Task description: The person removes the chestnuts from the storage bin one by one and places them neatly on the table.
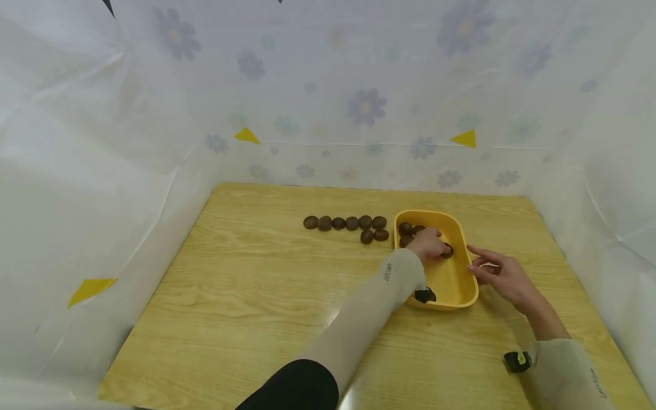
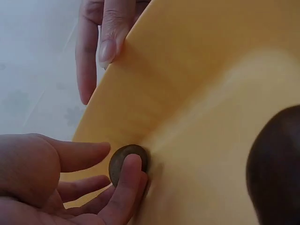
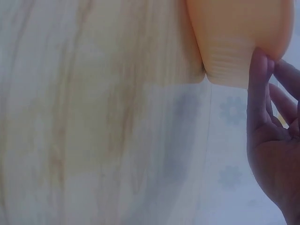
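Observation:
A yellow rectangular tub (image 1: 453,287) stands on the right part of the wooden table. My left hand (image 1: 426,245) reaches inside it, thumb and fingers around a dark brown, oval, pebble-like piece (image 2: 118,158) close to the tub's side wall. More such pieces (image 1: 406,229) lie at the tub's left end, partly behind the hand. At the near end another dark piece (image 1: 432,295) shows beside the wrist camera. My right hand (image 1: 504,276) touches the tub's right side from outside, its thumb (image 3: 258,70) and fairly straight fingers against the rim.
Left of the tub, a row of several dark pieces (image 1: 339,223) runs across the wooden table (image 1: 246,273), two more (image 1: 367,237) just in front of its right end. White flower-patterned sheeting (image 1: 328,114) encloses the back and sides, with yellow triangles (image 1: 463,138) on it.

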### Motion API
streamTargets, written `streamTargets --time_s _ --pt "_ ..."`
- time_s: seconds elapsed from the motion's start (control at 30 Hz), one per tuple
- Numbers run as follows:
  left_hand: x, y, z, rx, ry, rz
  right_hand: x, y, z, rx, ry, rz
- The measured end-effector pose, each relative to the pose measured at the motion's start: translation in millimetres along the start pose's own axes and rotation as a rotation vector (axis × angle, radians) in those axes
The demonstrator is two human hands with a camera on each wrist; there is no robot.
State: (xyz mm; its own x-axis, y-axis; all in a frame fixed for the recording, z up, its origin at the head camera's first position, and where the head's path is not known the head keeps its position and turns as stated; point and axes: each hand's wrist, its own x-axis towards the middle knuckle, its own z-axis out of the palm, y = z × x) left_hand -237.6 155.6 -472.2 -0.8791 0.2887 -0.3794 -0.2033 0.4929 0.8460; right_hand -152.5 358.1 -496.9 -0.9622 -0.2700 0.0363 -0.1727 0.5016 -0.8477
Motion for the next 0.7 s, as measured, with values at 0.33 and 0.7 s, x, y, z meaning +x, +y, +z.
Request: streamTargets --time_s 0.33,0.7 --pt "3.5 2.8 6.3 0.327 0.032 0.074 -0.5 -1.2 0.5 -0.009 0.012 0.013" --pt "-1.4 4.8 4.1 0.193 0.036 0.064 -0.3 -1.5 0.6 -0.024 0.012 0.028"
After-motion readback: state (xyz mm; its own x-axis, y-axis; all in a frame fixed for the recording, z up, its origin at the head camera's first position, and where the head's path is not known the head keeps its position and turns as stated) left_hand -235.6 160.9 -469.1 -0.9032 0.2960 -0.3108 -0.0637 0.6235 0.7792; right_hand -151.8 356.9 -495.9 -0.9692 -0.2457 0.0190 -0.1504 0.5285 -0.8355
